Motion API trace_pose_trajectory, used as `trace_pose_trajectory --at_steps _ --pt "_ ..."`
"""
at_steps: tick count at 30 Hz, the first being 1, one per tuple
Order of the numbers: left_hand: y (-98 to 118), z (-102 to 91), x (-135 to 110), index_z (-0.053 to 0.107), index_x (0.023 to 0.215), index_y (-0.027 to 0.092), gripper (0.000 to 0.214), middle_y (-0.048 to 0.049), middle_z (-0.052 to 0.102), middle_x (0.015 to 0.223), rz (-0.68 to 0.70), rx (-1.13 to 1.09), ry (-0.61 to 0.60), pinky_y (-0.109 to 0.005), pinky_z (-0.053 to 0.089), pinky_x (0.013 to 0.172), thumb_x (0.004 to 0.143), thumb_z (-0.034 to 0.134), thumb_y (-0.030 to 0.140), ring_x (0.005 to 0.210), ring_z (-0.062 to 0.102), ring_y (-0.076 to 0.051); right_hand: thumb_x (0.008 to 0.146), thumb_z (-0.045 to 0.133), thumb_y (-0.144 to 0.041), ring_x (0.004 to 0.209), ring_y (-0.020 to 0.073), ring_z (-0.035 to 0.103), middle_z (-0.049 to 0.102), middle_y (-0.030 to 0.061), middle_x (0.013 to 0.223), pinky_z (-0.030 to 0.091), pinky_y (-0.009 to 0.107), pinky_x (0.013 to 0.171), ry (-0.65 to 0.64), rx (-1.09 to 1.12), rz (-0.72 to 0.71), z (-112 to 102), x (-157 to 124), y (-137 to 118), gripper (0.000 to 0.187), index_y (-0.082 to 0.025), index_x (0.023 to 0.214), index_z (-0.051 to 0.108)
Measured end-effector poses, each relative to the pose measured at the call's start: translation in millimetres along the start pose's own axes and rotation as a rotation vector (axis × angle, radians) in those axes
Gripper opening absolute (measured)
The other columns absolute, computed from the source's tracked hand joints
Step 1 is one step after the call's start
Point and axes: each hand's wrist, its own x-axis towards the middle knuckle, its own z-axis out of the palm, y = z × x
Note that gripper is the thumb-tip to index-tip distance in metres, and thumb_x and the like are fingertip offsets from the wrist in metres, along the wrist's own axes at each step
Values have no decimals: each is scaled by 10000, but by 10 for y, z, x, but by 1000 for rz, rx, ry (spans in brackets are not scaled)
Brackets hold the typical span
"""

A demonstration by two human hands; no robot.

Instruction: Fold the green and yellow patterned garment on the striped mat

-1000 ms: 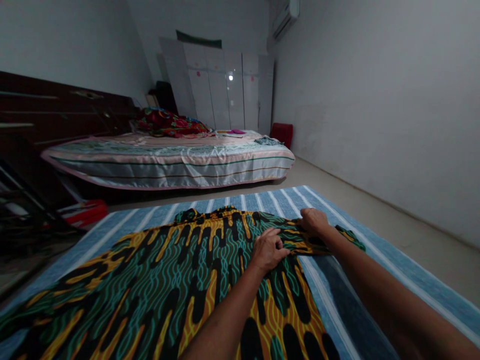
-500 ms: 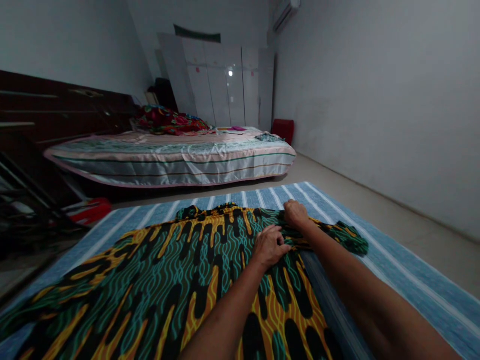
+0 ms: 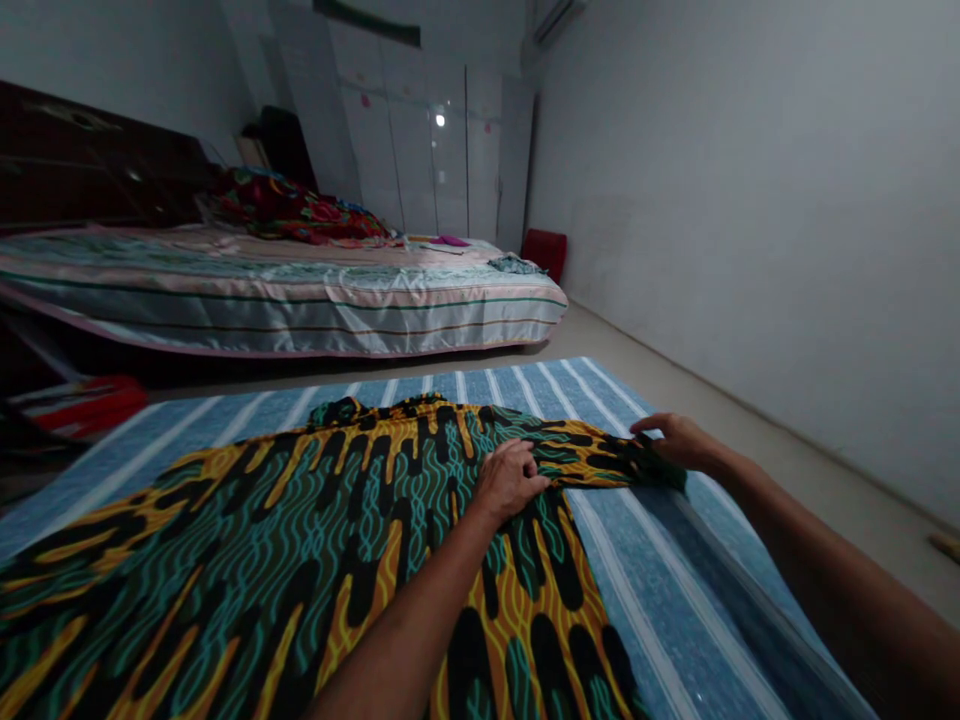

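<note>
A long-sleeved garment (image 3: 322, 520) patterned in green, black and yellow lies spread out, its collar at the far side. My left hand (image 3: 510, 478) rests on it near the base of the right-hand sleeve, fingers lying on the cloth and thumb apart. That sleeve (image 3: 585, 455) extends to the right, fairly straight. At its cuff end is my right hand (image 3: 679, 442), touching the cloth with one finger stretched out to the left; its other fingers are partly hidden. Beneath the garment is a blue sheet with white stripes (image 3: 622, 560).
Beyond the striped sheet stands a bed (image 3: 337, 310) with a satin cover and a bundled red floral blanket (image 3: 292, 205). A pale wardrobe (image 3: 409, 140) is at the back, near a red object (image 3: 545, 252). A bare wall (image 3: 735, 250) runs along the right.
My right hand has moved right along the sleeve, from near the shoulder to the cuff. The sleeve now lies flatter. My left hand stays on the same part of the garment; the view has shifted.
</note>
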Motion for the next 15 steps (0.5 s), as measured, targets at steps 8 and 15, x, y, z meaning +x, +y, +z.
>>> trace_pose_trajectory --at_steps 8,15 --pt "23 -36 12 597 583 193 148 -88 637 1188 2 31 -6 -384 378 998 643 729 222 1205 496 -238 657 553 -189 775 172 598 671 33 806 438 250 738 58 282 18 143 -176 209 147 -171 741 672" --pt "7 -24 24 593 577 197 146 -85 637 1186 8 29 5 -399 368 1006 644 721 215 1205 494 -237 640 649 -232 513 111 542 553 -15 546 479 221 506 446 1210 418 -102 -117 425 130 -176 622 534"
